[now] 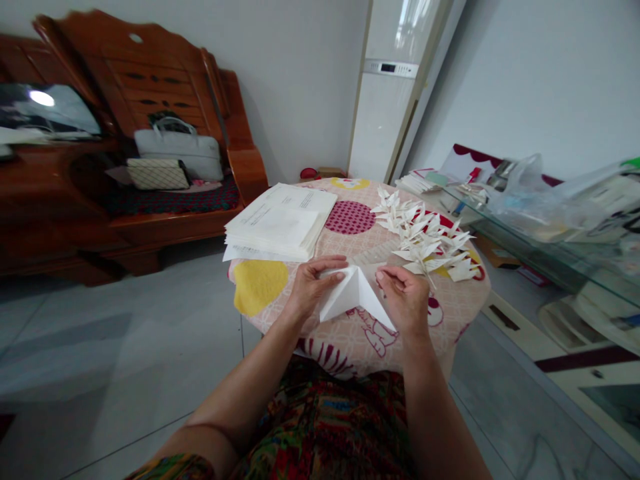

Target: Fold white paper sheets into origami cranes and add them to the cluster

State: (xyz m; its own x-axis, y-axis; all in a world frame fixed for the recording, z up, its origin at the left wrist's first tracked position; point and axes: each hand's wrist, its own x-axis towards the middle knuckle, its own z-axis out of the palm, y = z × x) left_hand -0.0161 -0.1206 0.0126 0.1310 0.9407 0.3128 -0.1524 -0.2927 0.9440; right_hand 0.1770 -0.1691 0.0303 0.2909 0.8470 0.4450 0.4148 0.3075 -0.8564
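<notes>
A white sheet of paper, folded into a peaked triangular shape, lies on the small table in front of me. My left hand pinches its upper left edge with fingers closed on the paper. My right hand grips the right edge, fingers curled over it. A pile of several finished white folded paper figures lies just beyond my right hand. A stack of flat printed sheets sits beyond my left hand.
The table wears a patterned cloth with red and yellow spots. A wooden bench with bags stands at the left. A tall white appliance stands behind. A glass table with plastic bags is at the right.
</notes>
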